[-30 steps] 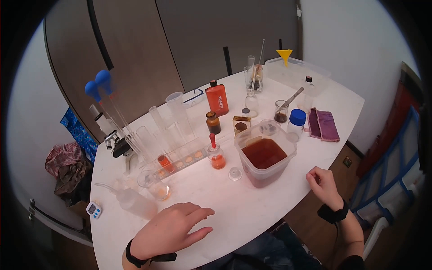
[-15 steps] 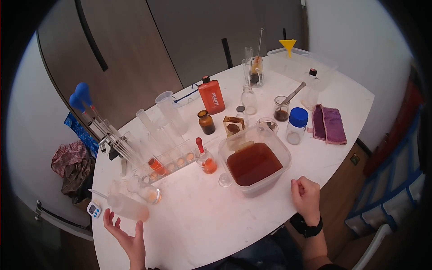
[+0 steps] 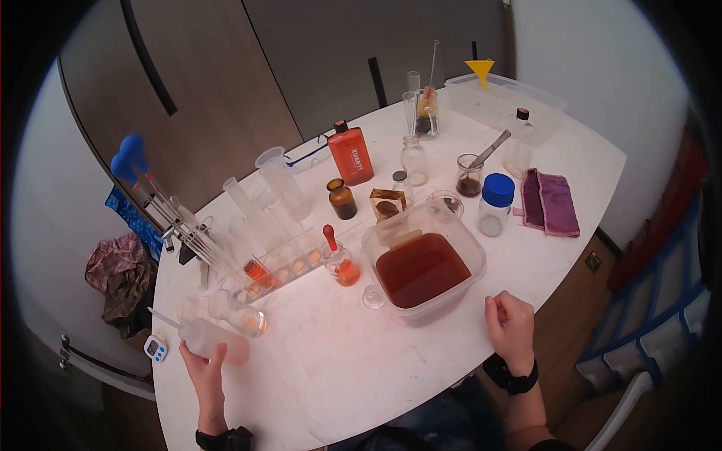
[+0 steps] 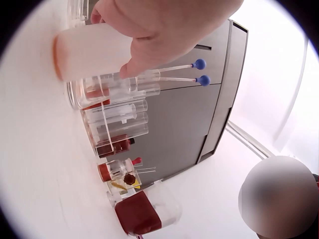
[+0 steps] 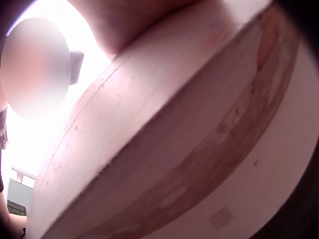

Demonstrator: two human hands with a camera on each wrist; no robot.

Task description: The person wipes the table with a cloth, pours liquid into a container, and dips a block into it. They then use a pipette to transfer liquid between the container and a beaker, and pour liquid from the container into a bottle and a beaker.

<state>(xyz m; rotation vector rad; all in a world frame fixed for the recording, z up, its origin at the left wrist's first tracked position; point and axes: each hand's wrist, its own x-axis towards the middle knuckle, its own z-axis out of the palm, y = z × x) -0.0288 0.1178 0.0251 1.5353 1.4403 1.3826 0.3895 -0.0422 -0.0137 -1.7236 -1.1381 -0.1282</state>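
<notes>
My left hand (image 3: 201,368) has its thumb and fingers around a translucent plastic wash bottle (image 3: 234,343) with a thin spout, at the table's front left. In the left wrist view the wash bottle (image 4: 92,50) shows an orange tint at its base, with thumb and fingers on opposite sides of it. My right hand (image 3: 511,323) rests at the table's front edge with curled fingers, holding nothing. To its left stands a square plastic tub (image 3: 472,282) of red-brown liquid. A small glass beaker (image 3: 248,319) lies just behind the wash bottle.
A test tube rack (image 3: 282,278), a red-bulbed dropper bottle (image 3: 342,267) and a brown bottle (image 3: 342,201) stand mid-table. Pipettes with blue bulbs (image 3: 131,154) rise at left. A blue-capped jar (image 3: 496,203) and purple cloth (image 3: 556,203) lie right. A timer (image 3: 156,348) sits at the left edge.
My left hand has moved left from the front of the table, opened beside the wash bottle and taken hold of it. My right hand stays near the table's front edge.
</notes>
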